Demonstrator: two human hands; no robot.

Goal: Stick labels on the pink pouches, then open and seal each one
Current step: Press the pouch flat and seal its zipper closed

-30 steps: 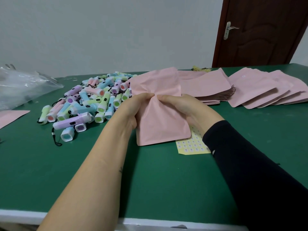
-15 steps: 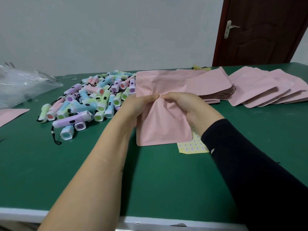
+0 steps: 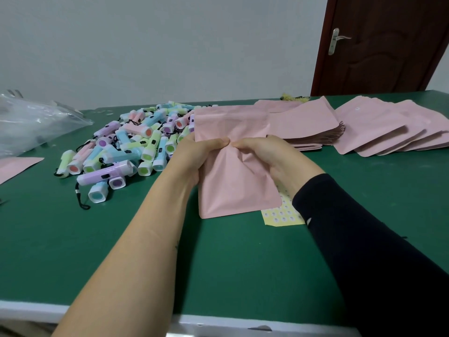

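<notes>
Pink pouch (image 3: 233, 181) is being held just above the green tabletop (image 3: 243, 263), its lower corner overlapping the label sheet (image 3: 283, 216). Left hand (image 3: 196, 154) and right hand (image 3: 267, 152) are both pinching its middle, thumbs nearly touching. Pouch stacks (image 3: 379, 132) are lying far right, torches (image 3: 126, 152) left.
</notes>
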